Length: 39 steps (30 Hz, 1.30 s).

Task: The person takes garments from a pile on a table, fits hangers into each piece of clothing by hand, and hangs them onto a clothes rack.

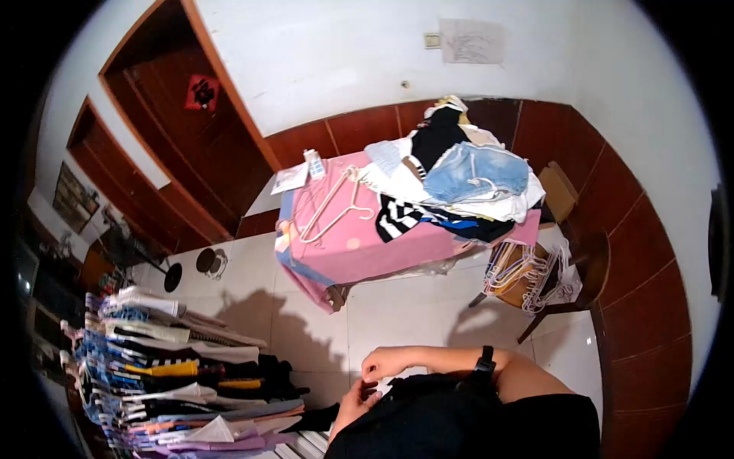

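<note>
Close to the front of my black shirt (459, 417), my two hands meet. My right hand (384, 362) reaches in from the right with its fingers bent and closed; anything inside them is hidden. A black band (485, 362) is around that wrist. Just below, my left hand (355, 403) has its fingers bent but apart, its fingertips close to the right hand's, with nothing visible in it. Left of my hands hangs a long row of clothes (183, 382) on hangers. Ahead stands a table with a pink cloth (367, 256), apart from both hands.
Light blue denim shorts (478, 172) top a clothes pile on the table. White hangers (336, 213) and a white bottle (314, 164) lie or stand to its left. Several loose hangers (524, 271) rest on a wooden chair (596, 268) at right. A dark stool (206, 260) stands near the doors.
</note>
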Available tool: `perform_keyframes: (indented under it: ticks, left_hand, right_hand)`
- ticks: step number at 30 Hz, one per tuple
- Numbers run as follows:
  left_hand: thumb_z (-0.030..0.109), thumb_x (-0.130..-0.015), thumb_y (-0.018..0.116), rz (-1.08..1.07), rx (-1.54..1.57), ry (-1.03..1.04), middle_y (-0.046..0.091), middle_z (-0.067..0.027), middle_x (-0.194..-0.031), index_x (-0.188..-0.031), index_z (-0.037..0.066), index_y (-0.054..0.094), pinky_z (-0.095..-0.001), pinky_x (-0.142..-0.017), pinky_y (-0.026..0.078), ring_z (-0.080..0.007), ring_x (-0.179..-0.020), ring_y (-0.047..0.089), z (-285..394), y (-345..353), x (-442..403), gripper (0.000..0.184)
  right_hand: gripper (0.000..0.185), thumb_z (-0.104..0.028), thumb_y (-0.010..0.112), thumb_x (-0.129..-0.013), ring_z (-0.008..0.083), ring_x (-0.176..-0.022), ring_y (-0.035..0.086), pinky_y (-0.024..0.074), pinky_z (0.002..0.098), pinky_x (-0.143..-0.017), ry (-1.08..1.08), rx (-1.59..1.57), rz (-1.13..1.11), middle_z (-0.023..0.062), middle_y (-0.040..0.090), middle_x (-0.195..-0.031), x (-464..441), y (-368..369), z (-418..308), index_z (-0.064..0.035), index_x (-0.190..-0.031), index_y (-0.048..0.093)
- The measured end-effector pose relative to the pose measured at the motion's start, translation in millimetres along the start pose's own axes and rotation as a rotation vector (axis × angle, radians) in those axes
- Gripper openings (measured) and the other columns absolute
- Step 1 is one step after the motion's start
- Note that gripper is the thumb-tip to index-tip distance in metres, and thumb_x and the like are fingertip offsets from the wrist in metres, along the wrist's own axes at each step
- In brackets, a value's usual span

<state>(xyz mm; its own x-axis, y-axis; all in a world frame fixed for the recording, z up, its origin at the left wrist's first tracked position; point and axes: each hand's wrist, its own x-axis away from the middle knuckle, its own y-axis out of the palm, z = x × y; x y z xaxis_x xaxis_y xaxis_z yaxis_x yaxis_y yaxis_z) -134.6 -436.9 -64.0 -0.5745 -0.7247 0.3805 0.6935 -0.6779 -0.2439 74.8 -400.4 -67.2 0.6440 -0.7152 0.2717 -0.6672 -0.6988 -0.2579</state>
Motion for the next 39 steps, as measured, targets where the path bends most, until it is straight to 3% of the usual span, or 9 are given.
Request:
perform_keyframes:
  ticks: [3, 6, 9, 17, 23, 25, 28, 32, 39]
  left_hand:
    - [0.012, -0.091, 0.065, -0.068, -0.003, 0.028, 0.063, -0.0188, -0.117, -0.131, -0.003, 0.046, -0.0344, -0.091, 0.049, -0.0249, -0.107, 0.062, 12, 17, -50, 0.048]
    - [0.015, -0.091, 0.066, -0.132, -0.096, 0.080, 0.061, -0.0172, -0.121, -0.132, -0.002, 0.047, -0.0344, -0.091, 0.049, -0.0246, -0.108, 0.061, 53, 36, -91, 0.048]
    - [0.016, -0.091, 0.066, -0.268, -0.086, 0.124, 0.061, -0.0160, -0.121, -0.132, -0.001, 0.047, -0.0341, -0.090, 0.050, -0.0231, -0.107, 0.061, 83, 53, -124, 0.048]
    - [0.023, -0.089, 0.068, -0.517, -0.306, 0.247, 0.066, -0.0139, -0.111, -0.128, 0.001, 0.052, -0.0326, -0.081, 0.052, -0.0199, -0.092, 0.066, 108, 74, -234, 0.047]
    - [0.020, -0.085, 0.070, -0.483, -0.417, 0.506, 0.066, -0.0175, -0.101, -0.115, 0.002, 0.061, -0.0373, -0.078, 0.051, -0.0297, -0.090, 0.066, 175, 94, -344, 0.037]
    - [0.020, -0.084, 0.070, -0.355, -0.520, 0.569, 0.066, -0.0180, -0.102, -0.111, 0.002, 0.063, -0.0389, -0.078, 0.051, -0.0335, -0.092, 0.065, 187, 106, -391, 0.033]
    - [0.021, -0.080, 0.072, -0.277, -0.524, 0.869, 0.064, -0.0177, -0.104, -0.108, 0.001, 0.063, -0.0419, -0.081, 0.050, -0.0367, -0.096, 0.062, 221, 122, -458, 0.035]
    - [0.023, -0.077, 0.074, -0.199, -0.637, 0.878, 0.058, -0.0164, -0.119, -0.115, 0.002, 0.061, -0.0418, -0.090, 0.047, -0.0363, -0.108, 0.055, 248, 147, -523, 0.045]
    - [0.026, -0.075, 0.073, -0.173, -0.900, 0.917, 0.060, -0.0138, -0.105, -0.111, 0.004, 0.064, -0.0425, -0.085, 0.049, -0.0325, -0.102, 0.056, 245, 178, -585, 0.043]
  right_hand:
    - [0.029, -0.024, 0.062, -0.091, 0.0177, -0.081, 0.065, 0.0514, 0.0323, -0.074, -0.004, -0.006, 0.176, 0.0100, 0.070, -0.091, 36, -44, 25, -0.0023, -0.111, 0.063]
    - [0.029, -0.020, 0.064, -0.089, 0.0147, -0.074, 0.063, 0.0512, 0.0310, -0.067, 0.053, -0.147, 0.311, 0.0097, 0.068, -0.088, 73, -79, 51, -0.0002, -0.110, 0.063]
    - [0.032, -0.021, 0.062, -0.092, 0.0154, -0.079, 0.064, 0.0512, 0.0309, -0.073, 0.079, -0.197, 0.376, 0.0110, 0.068, -0.091, 116, -106, 65, 0.0010, -0.115, 0.060]
    - [0.030, -0.020, 0.061, -0.094, 0.0111, -0.081, 0.061, 0.0503, 0.0265, -0.073, 0.139, -0.515, 0.746, 0.0058, 0.068, -0.097, 190, -144, 120, -0.0001, -0.117, 0.061]
    - [0.029, -0.022, 0.061, -0.094, 0.0119, -0.081, 0.061, 0.0496, 0.0266, -0.072, 0.106, -0.667, 0.960, 0.0055, 0.065, -0.094, 225, -179, 142, -0.0016, -0.115, 0.061]
    - [0.029, -0.022, 0.062, -0.094, 0.0128, -0.082, 0.062, 0.0502, 0.0269, -0.072, 0.226, -0.686, 1.075, 0.0066, 0.066, -0.095, 233, -201, 134, -0.0021, -0.115, 0.061]
    - [0.027, -0.021, 0.063, -0.093, 0.0134, -0.083, 0.063, 0.0505, 0.0270, -0.073, 0.280, -0.746, 1.153, 0.0068, 0.067, -0.094, 235, -238, 131, -0.0028, -0.114, 0.061]
    - [0.028, -0.020, 0.063, -0.093, 0.0125, -0.084, 0.062, 0.0503, 0.0267, -0.075, 0.261, -0.760, 1.232, 0.0050, 0.066, -0.095, 222, -282, 137, -0.0031, -0.116, 0.060]
    - [0.032, -0.017, 0.064, -0.092, 0.0127, -0.087, 0.061, 0.0507, 0.0283, -0.079, 0.313, -0.617, 1.276, 0.0069, 0.064, -0.105, 212, -315, 151, -0.0015, -0.119, 0.058]
